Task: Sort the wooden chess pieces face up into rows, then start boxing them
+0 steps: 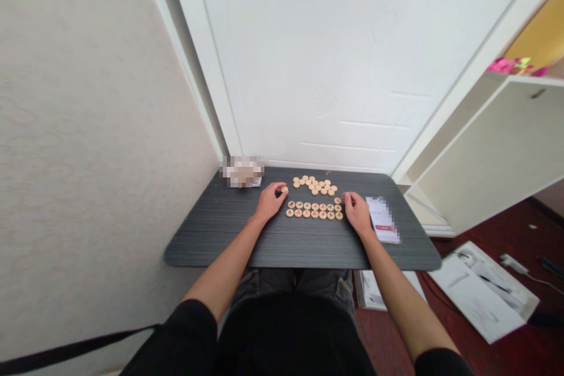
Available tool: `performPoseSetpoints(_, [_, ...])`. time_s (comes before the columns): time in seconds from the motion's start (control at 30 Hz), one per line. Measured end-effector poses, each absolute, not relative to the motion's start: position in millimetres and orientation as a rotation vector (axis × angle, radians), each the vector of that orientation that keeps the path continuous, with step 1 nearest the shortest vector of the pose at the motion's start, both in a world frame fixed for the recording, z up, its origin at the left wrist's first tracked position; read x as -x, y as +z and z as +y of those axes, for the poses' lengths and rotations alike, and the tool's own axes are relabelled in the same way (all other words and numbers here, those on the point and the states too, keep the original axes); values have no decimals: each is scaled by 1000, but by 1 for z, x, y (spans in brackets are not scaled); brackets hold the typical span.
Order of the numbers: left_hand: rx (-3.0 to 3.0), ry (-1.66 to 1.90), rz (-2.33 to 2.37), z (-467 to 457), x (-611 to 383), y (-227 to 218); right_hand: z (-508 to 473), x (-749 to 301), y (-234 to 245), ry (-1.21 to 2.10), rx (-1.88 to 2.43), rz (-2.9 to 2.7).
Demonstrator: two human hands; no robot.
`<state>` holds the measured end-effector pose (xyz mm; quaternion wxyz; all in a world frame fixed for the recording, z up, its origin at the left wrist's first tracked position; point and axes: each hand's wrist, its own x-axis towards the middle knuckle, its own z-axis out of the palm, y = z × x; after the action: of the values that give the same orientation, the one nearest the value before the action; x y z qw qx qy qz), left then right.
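Note:
Round wooden game discs lie on a dark grey table [220, 235]. Two tidy rows of discs [314, 210] with red and dark marks sit in the middle, and a loose heap of discs [315, 184] lies behind them. My left hand [269, 201] rests at the left end of the rows, its fingertips pinched on one wooden disc [284, 190]. My right hand [356, 212] rests at the right end of the rows with fingers curled, touching the last discs; I cannot see anything in it.
A blurred-out object [241, 171] sits at the table's back left corner. A blurred phone-like slab [382, 220] lies right of my right hand. A white door stands behind, a wall on the left, a white shelf unit [493, 158] and papers [480, 291] on the floor at right.

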<state>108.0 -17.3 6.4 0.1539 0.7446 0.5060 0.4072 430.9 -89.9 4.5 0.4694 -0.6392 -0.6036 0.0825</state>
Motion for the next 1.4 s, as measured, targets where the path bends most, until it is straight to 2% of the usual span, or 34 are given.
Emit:
performPoseSetpoints(0.2, [-2011,1247,1409,-66,-97,15,-123,-409,12,83,1463,-1531])
performPoseSetpoints(0.57, [-1937,1141,1130,-145,-155,26,-176,-347,14,222,1160,-1882])
performPoseSetpoints(0.83, [-1767,1084,1039,-150,-164,24,-175,-350,7,231,1125,-2005])
performPoseSetpoints(1.4, [-1838,1024,1038,-154,-164,30,-181,-348,14,274,1159,-1931])
